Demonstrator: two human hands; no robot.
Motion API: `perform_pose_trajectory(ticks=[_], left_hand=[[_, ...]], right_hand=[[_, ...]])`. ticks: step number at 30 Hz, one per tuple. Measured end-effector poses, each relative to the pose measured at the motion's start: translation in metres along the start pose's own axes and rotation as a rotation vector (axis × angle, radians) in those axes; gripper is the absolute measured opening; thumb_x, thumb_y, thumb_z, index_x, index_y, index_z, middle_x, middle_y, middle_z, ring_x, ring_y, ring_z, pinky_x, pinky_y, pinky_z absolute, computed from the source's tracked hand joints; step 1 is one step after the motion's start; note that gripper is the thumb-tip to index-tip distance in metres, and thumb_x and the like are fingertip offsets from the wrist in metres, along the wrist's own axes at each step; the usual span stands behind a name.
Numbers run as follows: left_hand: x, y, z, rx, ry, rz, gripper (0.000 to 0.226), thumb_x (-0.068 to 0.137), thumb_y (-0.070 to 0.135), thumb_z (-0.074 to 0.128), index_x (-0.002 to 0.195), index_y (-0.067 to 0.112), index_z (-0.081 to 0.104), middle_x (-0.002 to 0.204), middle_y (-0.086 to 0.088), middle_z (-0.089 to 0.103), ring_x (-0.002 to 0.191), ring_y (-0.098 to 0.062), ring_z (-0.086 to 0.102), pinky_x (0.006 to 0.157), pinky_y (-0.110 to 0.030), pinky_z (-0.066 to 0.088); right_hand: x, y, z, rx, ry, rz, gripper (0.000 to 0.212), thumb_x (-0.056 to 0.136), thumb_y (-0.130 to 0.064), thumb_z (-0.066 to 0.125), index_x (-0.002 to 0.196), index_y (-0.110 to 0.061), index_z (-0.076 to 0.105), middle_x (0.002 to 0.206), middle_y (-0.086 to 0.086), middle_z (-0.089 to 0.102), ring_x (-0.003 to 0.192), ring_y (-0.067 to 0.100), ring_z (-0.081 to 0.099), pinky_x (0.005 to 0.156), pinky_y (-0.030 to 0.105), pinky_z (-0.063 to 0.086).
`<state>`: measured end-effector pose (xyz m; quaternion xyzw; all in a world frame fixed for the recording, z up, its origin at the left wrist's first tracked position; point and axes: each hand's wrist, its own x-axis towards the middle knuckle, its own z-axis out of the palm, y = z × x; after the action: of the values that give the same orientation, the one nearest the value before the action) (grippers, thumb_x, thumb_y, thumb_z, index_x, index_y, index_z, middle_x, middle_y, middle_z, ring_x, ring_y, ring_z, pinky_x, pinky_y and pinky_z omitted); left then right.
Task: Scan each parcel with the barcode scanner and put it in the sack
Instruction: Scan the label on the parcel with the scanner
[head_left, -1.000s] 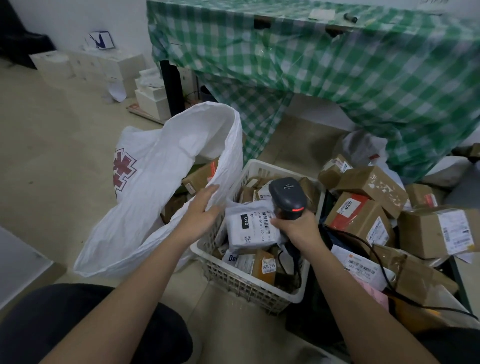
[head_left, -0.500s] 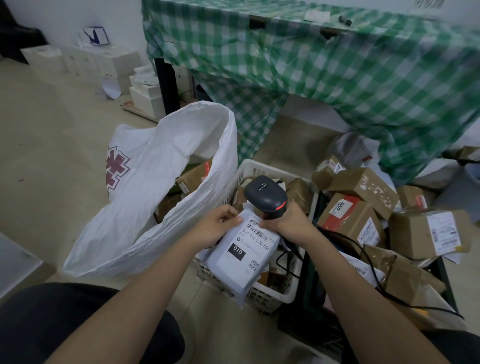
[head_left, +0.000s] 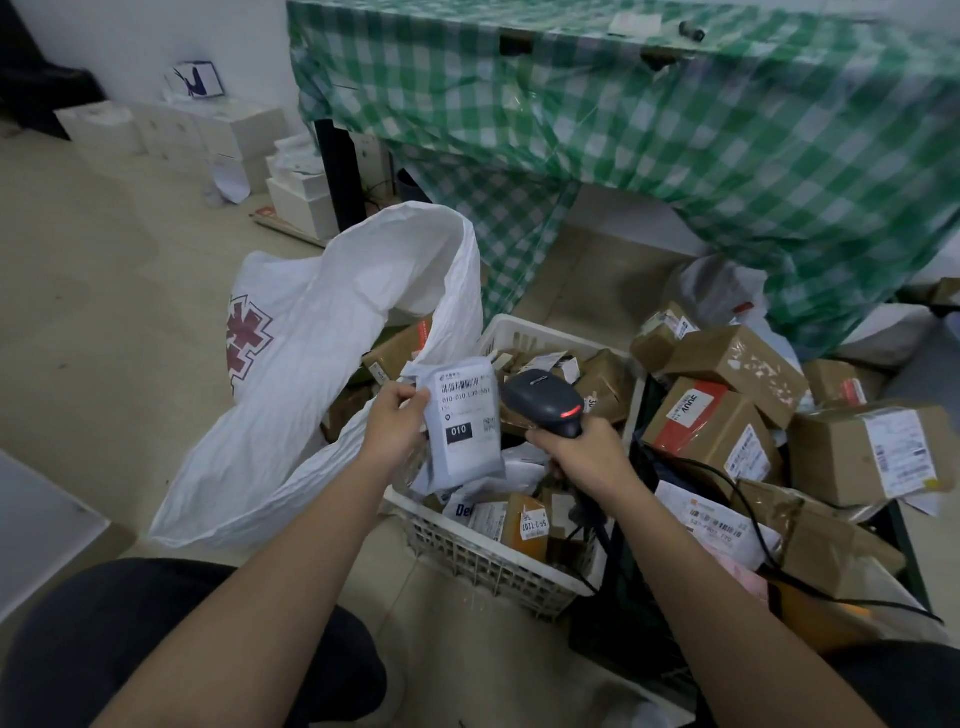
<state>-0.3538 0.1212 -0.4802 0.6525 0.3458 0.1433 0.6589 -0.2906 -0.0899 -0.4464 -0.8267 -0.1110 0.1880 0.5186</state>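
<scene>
A: What are your fingers doing right now?

B: Your left hand pinches the grey mailer parcel by its left edge, thumb on the label side and the other fingers curled behind. The parcel stands nearly upright, label facing you, with a barcode near the top and a black "010" block just right of your fingertips.

A: And the other hand?

B: Your right hand is wrapped round the handle of the barcode scanner. The scanner's dark head sticks up above your knuckles, just right of the parcel's upper edge, with a red light glowing on its side. Its black cable trails away below your wrist, across the boxes.

A: Where does the parcel sit against everything else?

B: It hangs over the near left corner of the white basket, which is full of small packets. Left of your left fingers, the white sack gapes open, with brown boxes visible inside its mouth. Right of your right fingers lies a heap of cardboard boxes on the floor. Beyond both hands a green checked tablecloth drapes down.
</scene>
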Motion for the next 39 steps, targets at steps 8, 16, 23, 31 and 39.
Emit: perform_pose_trajectory(ticks=[8,16,23,31,39], left_hand=[[-0.004,0.011,0.003,-0.131,0.063,0.016,0.017,0.098,0.018,0.053,0.084,0.01,0.047,0.111,-0.013,0.061,0.096,-0.021,0.062,0.075,-0.035,0.056],[-0.004,0.013,0.0,-0.162,0.059,0.035,0.018,0.098,0.018,0.053,0.082,0.013,0.046,0.112,-0.011,0.062,0.096,-0.018,0.063,0.084,-0.042,0.055],[-0.006,0.016,-0.012,-0.207,0.087,0.071,0.02,0.098,0.017,0.052,0.08,0.013,0.045,0.101,-0.008,0.062,0.087,-0.014,0.062,0.066,-0.03,0.053],[0.022,0.04,-0.082,-0.153,0.351,0.187,0.024,0.098,0.021,0.054,0.077,0.017,0.043,0.082,0.002,0.053,0.068,-0.008,0.056,0.074,-0.042,0.053],[0.1,0.061,-0.104,0.091,0.433,0.242,0.015,0.098,0.022,0.051,0.092,0.009,0.049,0.084,0.005,0.053,0.083,-0.015,0.051,0.066,-0.025,0.039]], right_hand=[[-0.015,0.002,0.023,0.034,-0.044,0.008,0.019,0.079,-0.014,0.069,0.065,-0.003,0.063,0.043,-0.002,0.054,0.049,0.013,0.056,0.049,0.02,0.044],[-0.014,0.002,0.025,0.041,-0.025,0.006,0.017,0.073,-0.016,0.07,0.061,-0.008,0.061,0.046,-0.002,0.052,0.055,0.019,0.054,0.057,0.029,0.044],[-0.013,-0.01,0.029,0.086,-0.046,0.003,0.011,0.078,-0.012,0.07,0.071,-0.004,0.065,0.052,0.003,0.058,0.049,0.011,0.059,0.047,0.02,0.044],[0.024,-0.042,0.062,0.204,0.122,0.018,0.022,0.08,-0.012,0.073,0.063,-0.013,0.058,0.053,0.004,0.056,0.047,0.006,0.051,0.054,0.026,0.042],[0.092,-0.068,0.088,0.237,0.159,0.094,0.011,0.083,-0.011,0.069,0.08,-0.007,0.059,0.071,0.011,0.054,0.056,0.017,0.047,0.05,0.027,0.036]])
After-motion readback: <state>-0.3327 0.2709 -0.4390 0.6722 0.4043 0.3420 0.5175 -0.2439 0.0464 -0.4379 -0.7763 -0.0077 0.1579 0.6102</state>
